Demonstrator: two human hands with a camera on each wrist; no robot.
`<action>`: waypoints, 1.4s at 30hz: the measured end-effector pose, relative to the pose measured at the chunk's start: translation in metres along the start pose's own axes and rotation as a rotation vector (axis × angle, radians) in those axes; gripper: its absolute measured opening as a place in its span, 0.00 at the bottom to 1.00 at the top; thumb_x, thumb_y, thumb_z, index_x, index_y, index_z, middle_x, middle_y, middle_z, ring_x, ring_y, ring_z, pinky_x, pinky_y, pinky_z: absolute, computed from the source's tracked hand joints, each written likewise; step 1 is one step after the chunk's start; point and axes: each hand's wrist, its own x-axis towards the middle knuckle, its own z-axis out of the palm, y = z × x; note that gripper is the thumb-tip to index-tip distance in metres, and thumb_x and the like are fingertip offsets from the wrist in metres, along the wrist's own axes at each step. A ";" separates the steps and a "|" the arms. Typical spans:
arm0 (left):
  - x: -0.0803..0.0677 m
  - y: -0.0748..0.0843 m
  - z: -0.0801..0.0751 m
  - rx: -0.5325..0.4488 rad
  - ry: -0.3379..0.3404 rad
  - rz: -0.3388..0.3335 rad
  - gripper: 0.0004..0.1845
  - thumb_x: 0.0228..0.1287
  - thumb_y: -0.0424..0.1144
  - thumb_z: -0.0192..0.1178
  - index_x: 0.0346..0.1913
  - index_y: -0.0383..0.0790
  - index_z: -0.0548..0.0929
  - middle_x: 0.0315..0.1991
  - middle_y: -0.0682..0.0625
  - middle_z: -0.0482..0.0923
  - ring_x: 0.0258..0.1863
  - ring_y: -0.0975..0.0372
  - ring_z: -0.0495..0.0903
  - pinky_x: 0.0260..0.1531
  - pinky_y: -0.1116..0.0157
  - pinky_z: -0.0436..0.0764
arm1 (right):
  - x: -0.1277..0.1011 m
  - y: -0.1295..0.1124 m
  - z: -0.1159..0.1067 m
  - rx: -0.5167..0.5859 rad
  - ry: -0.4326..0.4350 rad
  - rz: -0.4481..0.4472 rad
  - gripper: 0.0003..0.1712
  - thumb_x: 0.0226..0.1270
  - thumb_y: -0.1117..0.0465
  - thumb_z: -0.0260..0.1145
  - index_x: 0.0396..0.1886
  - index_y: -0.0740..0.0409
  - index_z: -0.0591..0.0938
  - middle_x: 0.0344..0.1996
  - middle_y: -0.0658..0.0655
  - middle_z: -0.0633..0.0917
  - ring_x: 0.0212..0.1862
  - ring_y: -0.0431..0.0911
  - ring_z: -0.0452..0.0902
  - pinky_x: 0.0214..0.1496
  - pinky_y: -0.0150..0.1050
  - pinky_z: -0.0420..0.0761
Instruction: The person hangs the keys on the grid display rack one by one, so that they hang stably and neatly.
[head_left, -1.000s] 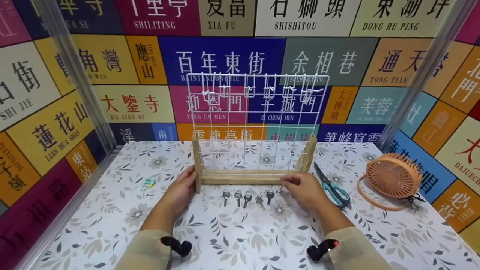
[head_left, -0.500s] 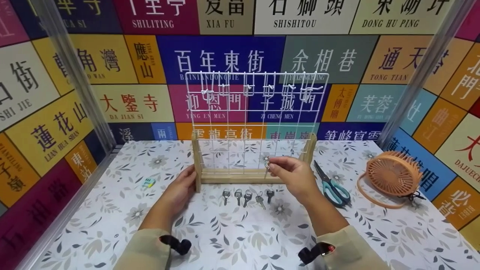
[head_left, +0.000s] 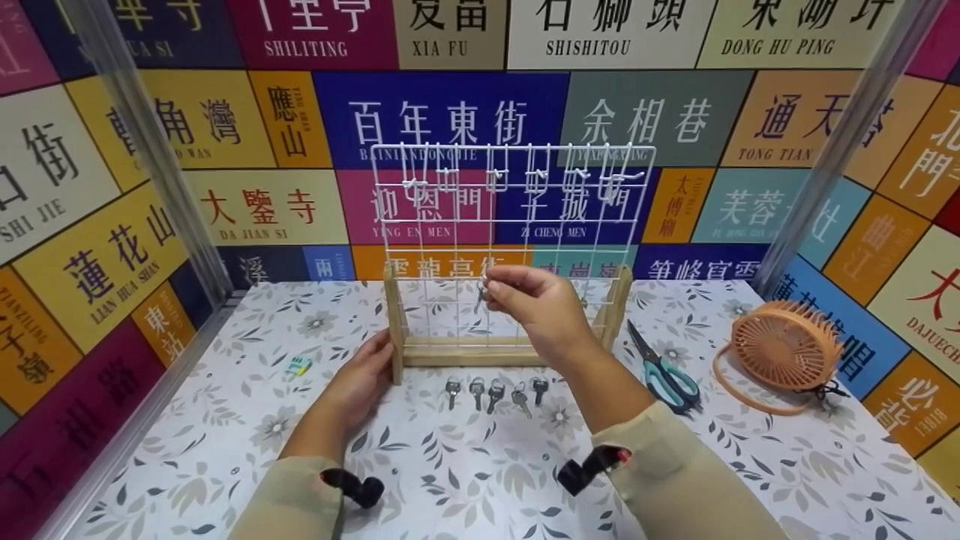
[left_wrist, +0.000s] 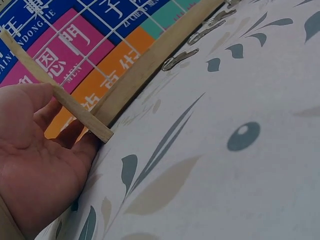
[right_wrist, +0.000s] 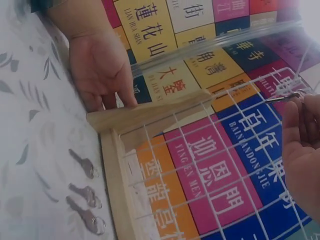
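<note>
My right hand (head_left: 541, 304) pinches a key (head_left: 479, 297) on a ring in front of the white wire rack (head_left: 489, 222); in the right wrist view the key (right_wrist: 277, 99) sticks out from the fingertips. At the rack's left end, my left hand (head_left: 362, 377) holds the wooden side post (head_left: 394, 330), and the left wrist view shows its thumb on the post (left_wrist: 80, 112). White hooks (head_left: 535, 177) hang along the rack's upper wires. Several keys with rings (head_left: 496, 393) lie in a row on the table before the wooden base bar (head_left: 472, 355).
Scissors with teal handles (head_left: 663, 375) lie right of the rack. Farther right stands an orange fan (head_left: 787, 349). A small green and yellow piece (head_left: 298, 366) lies on the left of the patterned tablecloth (head_left: 420, 472). Printed sign panels (head_left: 442, 120) surround the table.
My right hand has lifted the key from near the base bar's right end, moving up and left to the middle of the rack. The left hand stays on the post.
</note>
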 end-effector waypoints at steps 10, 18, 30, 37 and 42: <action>0.001 -0.002 -0.001 -0.009 0.006 0.030 0.30 0.84 0.54 0.54 0.83 0.67 0.64 0.86 0.58 0.59 0.88 0.58 0.55 0.88 0.53 0.54 | 0.037 -0.034 0.052 0.137 -0.016 -0.024 0.17 0.75 0.72 0.68 0.60 0.71 0.85 0.46 0.59 0.90 0.47 0.46 0.90 0.61 0.41 0.90; 0.004 -0.002 -0.001 -0.014 -0.001 0.058 0.30 0.85 0.51 0.53 0.84 0.62 0.62 0.86 0.57 0.58 0.88 0.57 0.54 0.89 0.54 0.53 | 0.054 -0.063 0.083 0.242 -0.043 -0.083 0.13 0.76 0.71 0.67 0.57 0.68 0.87 0.50 0.64 0.89 0.48 0.48 0.90 0.61 0.42 0.90; -0.001 0.003 0.002 0.030 0.008 0.007 0.28 0.84 0.55 0.52 0.82 0.68 0.64 0.86 0.60 0.58 0.88 0.58 0.52 0.88 0.52 0.53 | 0.067 -0.067 0.092 0.208 -0.032 -0.053 0.13 0.76 0.67 0.69 0.56 0.63 0.89 0.49 0.59 0.90 0.50 0.51 0.90 0.62 0.40 0.90; 0.001 0.001 0.001 0.043 0.015 0.023 0.29 0.84 0.55 0.52 0.82 0.68 0.63 0.86 0.59 0.58 0.88 0.57 0.53 0.88 0.51 0.53 | 0.056 -0.051 0.078 0.225 -0.026 -0.047 0.14 0.76 0.69 0.69 0.58 0.65 0.87 0.47 0.61 0.90 0.48 0.48 0.90 0.61 0.40 0.90; 0.003 -0.003 0.002 0.024 0.008 0.059 0.30 0.86 0.52 0.51 0.84 0.63 0.61 0.87 0.55 0.57 0.88 0.56 0.53 0.88 0.53 0.53 | 0.033 -0.025 0.053 0.166 -0.003 -0.020 0.15 0.74 0.67 0.70 0.57 0.64 0.86 0.47 0.61 0.89 0.49 0.48 0.90 0.63 0.42 0.89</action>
